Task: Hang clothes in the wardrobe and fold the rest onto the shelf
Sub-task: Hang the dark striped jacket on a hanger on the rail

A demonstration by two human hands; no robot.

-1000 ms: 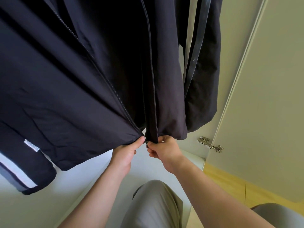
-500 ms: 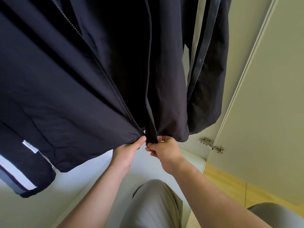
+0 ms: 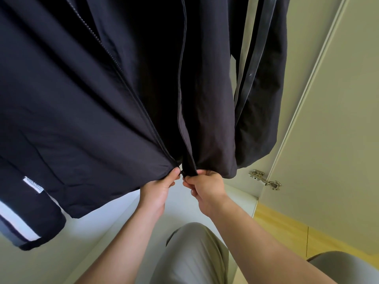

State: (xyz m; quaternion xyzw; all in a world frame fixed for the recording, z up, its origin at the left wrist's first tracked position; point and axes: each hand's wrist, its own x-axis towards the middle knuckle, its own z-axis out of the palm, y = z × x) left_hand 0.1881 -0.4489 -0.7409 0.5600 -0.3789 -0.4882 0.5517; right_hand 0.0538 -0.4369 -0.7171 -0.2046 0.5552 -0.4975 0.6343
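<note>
Jacket: a black thin-fabric zip jacket hung open-fronted above both grips, filling the upper and left parts of the view. Its two front panels drew down to a point where the hands met.
Door: a pale beige flat wardrobe door stood open well to the right of the grips.
Base: a white flat wardrobe base panel lay below and behind the grips.
Trousers: grey-khaki cloth trousers showed below the forearms.
Floor: a yellow wooden floor lay down and to the right of the grips.
Left hand: the left hand pinched the bottom corner of the left front panel, the thumb pressed on the hem edge and the fingers curled under it.
Right hand: the right hand pinched the bottom end of the right front panel, its fingers folded round the hem. It sat just beside the left thumb.
Cuff: a dark sleeve cuff with white and grey bands hung far left of the grips and lower.
Hinge: a silver metal door hinge sat right of the right hand, level with it.
Label: a small white sewn label lay on the jacket far left of the grips.
Slider: a small dark zip slider sat between the two pinches. Whether the two zip halves had joined could not be told.
</note>
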